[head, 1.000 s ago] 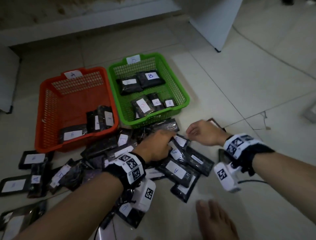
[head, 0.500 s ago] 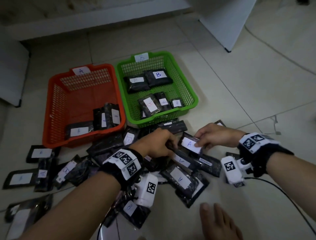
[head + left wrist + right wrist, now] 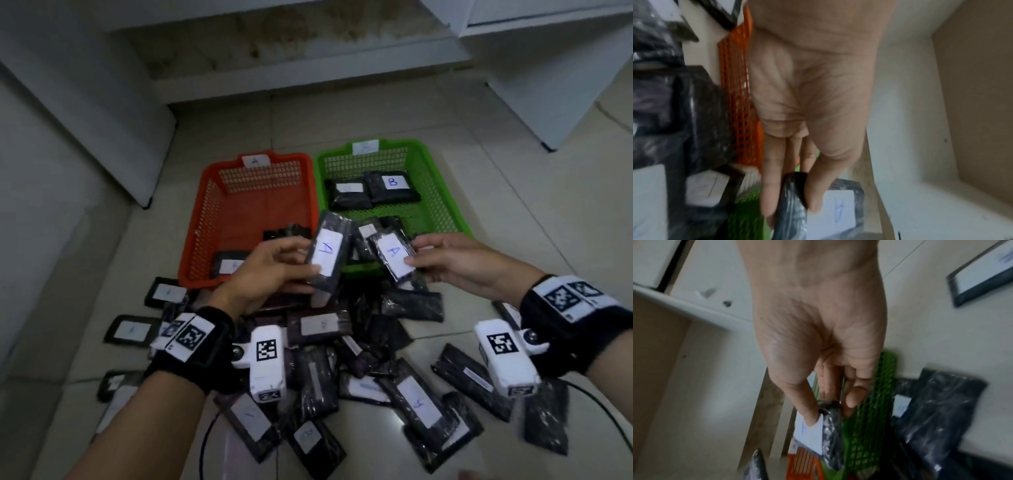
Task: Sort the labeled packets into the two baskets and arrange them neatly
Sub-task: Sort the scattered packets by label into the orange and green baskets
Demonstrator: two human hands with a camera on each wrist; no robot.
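Two black packets marked A are held up above the near rims of the orange basket (image 3: 205, 219) and green basket (image 3: 442, 192): the left packet (image 3: 327, 255) pinched in the left hand (image 3: 270, 274), the right packet (image 3: 394, 258) pinched between the right hand's (image 3: 455, 263) thumb and fingers.

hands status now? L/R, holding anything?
Left hand: grips a black packet labeled A.
Right hand: pinches another black packet labeled A.

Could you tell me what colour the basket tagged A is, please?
Orange; the basket tagged A shows best in the head view.
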